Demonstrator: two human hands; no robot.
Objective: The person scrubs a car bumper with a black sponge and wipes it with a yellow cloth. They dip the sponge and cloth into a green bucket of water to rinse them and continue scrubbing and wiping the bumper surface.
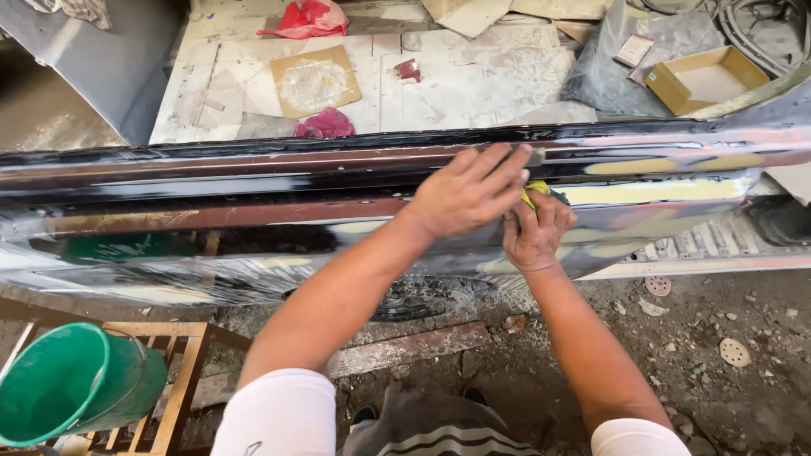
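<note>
- I am looking down at a long dark car panel (253,181) lying crosswise in front of me, with both hands working on its upper ridge, right of the middle.
- My left hand (467,194) is lying flat with its fingers stretched out along the ridge, gripping nothing.
- My right hand (536,232) is sitting just below and beside it, fingers closed on a small yellow pad (535,191) that is pressing against the panel; the two hands are touching.
- Both forearms are reaching forward and converging, wrists bent down toward the surface.
- To the right of the hands the panel is showing pale yellow and grey patches (650,192); to the left it is mostly showing glossy dark and reddish paint, so I judge a good part is left to rub.
- Below my left elbow a green bucket (76,384) is resting on a wooden frame (182,371).
- Beyond the hands, red rags (325,125) and a cardboard box (705,80) are lying around.
</note>
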